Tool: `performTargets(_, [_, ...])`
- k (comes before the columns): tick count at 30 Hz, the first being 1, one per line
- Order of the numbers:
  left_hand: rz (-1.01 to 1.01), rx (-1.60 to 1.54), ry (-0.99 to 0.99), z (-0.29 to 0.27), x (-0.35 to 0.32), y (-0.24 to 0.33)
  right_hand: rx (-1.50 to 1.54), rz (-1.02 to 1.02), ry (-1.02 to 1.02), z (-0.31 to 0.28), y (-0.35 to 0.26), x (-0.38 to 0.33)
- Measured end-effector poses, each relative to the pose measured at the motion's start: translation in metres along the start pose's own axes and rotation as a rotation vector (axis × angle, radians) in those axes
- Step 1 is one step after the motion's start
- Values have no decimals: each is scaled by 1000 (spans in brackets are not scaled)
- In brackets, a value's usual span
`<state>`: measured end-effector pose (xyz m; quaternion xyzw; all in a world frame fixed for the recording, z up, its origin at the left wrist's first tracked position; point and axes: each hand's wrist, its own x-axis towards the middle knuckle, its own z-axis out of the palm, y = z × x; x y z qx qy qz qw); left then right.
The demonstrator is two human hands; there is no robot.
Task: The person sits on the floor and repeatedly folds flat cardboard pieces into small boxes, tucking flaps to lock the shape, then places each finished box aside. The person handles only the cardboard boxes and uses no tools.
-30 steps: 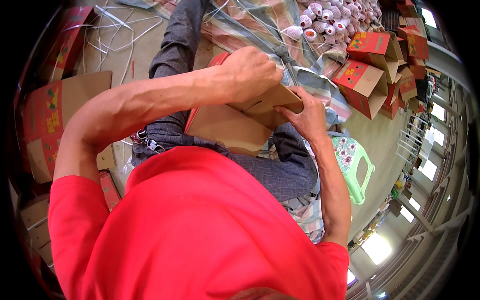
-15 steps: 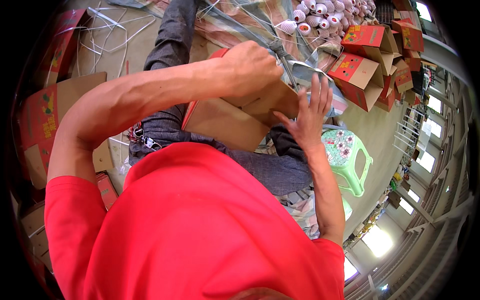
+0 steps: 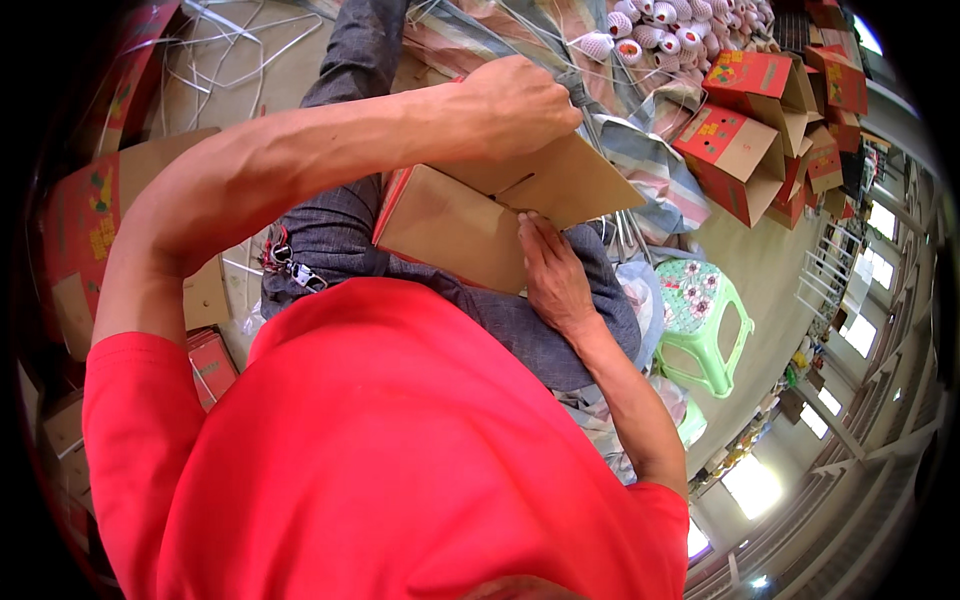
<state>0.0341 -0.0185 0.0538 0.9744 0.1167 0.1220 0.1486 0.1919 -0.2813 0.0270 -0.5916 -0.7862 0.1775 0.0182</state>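
A brown cardboard box [image 3: 450, 225] with red printed sides lies tilted on my lap, its underside flaps facing me. My left hand [image 3: 520, 105] reaches across from the left and is closed in a fist over the box's far top flap [image 3: 575, 180], beside a thin grey strap. My right hand [image 3: 555, 275] lies flat on the box's near right edge, fingers together and pointing up at the seam between the flaps. My red shirt hides the lower part of the box and my lap.
Several made-up red cartons [image 3: 740, 150] stand at the upper right, with foam-netted round fruit [image 3: 660, 30] behind them. A green plastic stool [image 3: 705, 320] is at my right. Flat cartons [image 3: 90, 220] lie on the left, white straps [image 3: 230, 40] on the floor.
The box has turned and dropped lower on my lap. My right hand went from spread fingers at the box's right end to lying flat on the flap. My left fist stayed on top.
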Motion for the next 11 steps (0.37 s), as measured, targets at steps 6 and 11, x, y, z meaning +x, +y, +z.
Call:
performTargets(6, [3,12,43,11,5,7,24,122,40,15,-10,6])
performTargets(11, [-39,14,13,15,-6,19,76,103,79,19,-20,-5])
